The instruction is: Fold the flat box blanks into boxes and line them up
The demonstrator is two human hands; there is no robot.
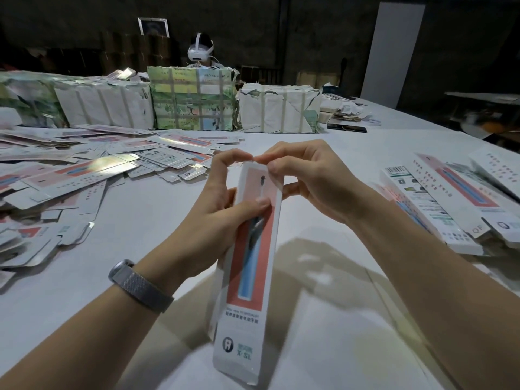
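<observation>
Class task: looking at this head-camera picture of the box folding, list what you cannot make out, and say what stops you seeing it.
- Far end flap of the held box, head view: covered by fingertips of the left hand and right hand.
- Print on the flat blanks: too small and glare-washed.
- Finished boxes: row cut off by the right edge.
- Person opposite: hidden below the headset by wrapped bundles.

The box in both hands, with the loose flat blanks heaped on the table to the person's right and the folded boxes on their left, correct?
Not quite: the head view shows the flat blanks heaped on the person's left and the folded boxes on their right. Both the left hand and right hand do hold the box.
</observation>
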